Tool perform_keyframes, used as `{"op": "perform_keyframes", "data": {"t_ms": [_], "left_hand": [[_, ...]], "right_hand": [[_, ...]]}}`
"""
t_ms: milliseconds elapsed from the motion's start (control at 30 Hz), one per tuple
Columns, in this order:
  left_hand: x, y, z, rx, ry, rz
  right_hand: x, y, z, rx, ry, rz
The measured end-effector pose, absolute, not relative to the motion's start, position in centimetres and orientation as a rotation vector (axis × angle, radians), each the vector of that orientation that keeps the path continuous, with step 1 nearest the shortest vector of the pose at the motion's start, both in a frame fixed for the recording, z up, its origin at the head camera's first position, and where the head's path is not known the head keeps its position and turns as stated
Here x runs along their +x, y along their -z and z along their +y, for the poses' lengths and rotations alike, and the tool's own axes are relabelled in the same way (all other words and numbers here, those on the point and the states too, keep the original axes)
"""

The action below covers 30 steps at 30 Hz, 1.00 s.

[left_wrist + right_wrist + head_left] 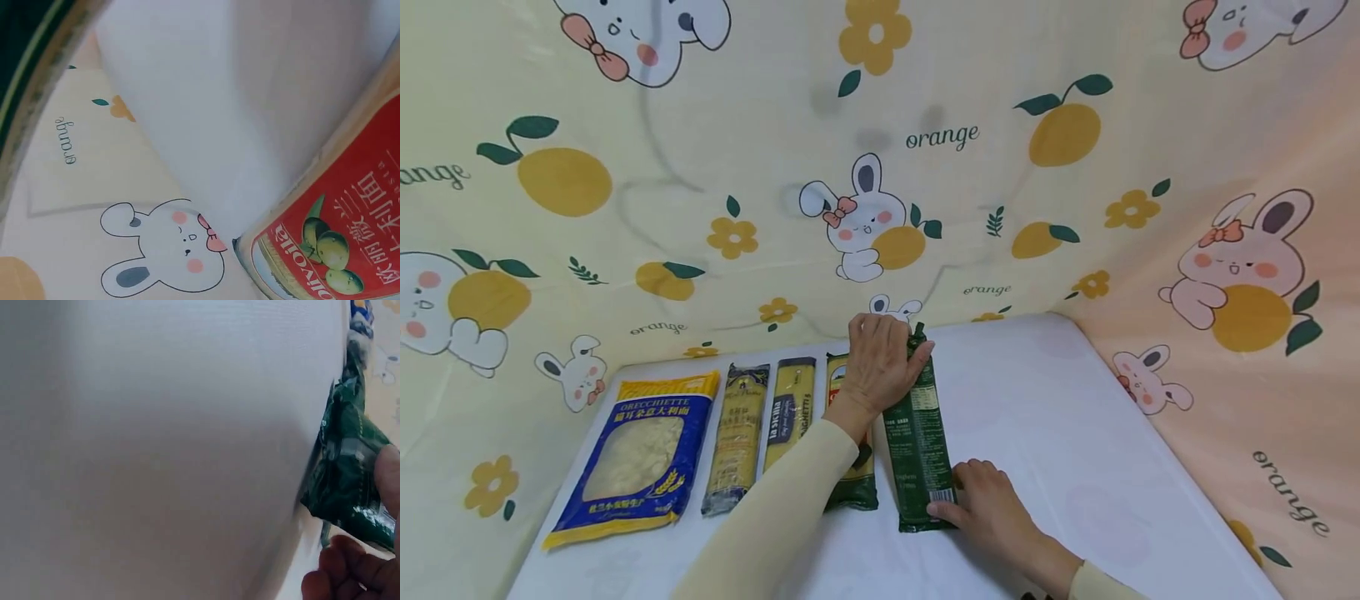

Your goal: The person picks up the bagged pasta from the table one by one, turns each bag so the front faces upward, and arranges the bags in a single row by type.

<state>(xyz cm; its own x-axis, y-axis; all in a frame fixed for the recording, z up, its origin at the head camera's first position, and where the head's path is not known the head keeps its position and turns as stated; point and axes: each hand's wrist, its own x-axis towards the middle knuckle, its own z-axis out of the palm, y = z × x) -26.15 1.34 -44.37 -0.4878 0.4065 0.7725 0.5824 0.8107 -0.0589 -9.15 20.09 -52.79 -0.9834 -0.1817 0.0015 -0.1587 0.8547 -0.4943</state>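
Observation:
A long dark-green pasta packet stands slightly tilted on the white table, its printed back and barcode facing me. My left hand grips its upper end, the thumb lying along the right edge. At the lower right corner my right hand holds it, thumb on the front. The right wrist view shows the packet's crumpled bottom end between thumb and curled fingers. Just left lies a pasta packet with a red Olivoilà label, partly hidden in the head view by my left hand and sleeve.
Further left along the row lie a yellow spaghetti packet, a slim clear-and-gold pasta packet and a wide blue-and-yellow orecchiette bag. A patterned curtain hangs behind the white table and along its right side.

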Motion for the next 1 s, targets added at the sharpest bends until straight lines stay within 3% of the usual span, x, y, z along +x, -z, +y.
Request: {"op": "perform_keyframes", "data": {"t_ms": [467,1000], "left_hand": [[-24.4,42.2,1.0,-0.629,0.354,-2.286],[-22.4,38.8,0.9,-0.388,0.316,-2.478]], "right_hand": [[-8.6,53.1,19.2,-0.378,0.779,3.186],[-9.2,52.6,18.2,-0.916,0.33,3.71]]}}
